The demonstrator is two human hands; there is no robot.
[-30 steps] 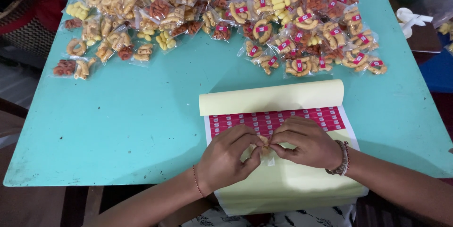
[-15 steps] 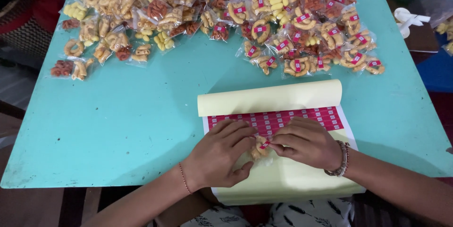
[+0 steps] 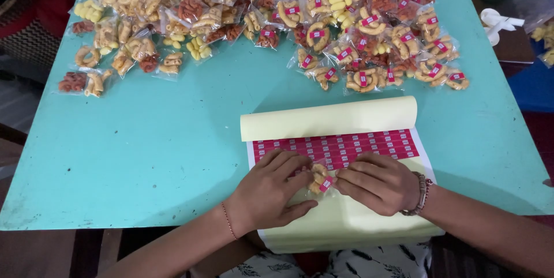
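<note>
Turquoise table fills the view, with a yellow-backed sheet of red stickers lying at its near edge. Over that sheet both hands close on one small clear snack packet: the left hand pinches its left side, the right hand presses a red sticker onto it. Pressing flat from the sticker's middle outward, with the packet held taut, would likely seat it without creases. Beyond the sheet's curled top lie heaps of packets, labelled ones to the right and unlabelled ones to the left.
</note>
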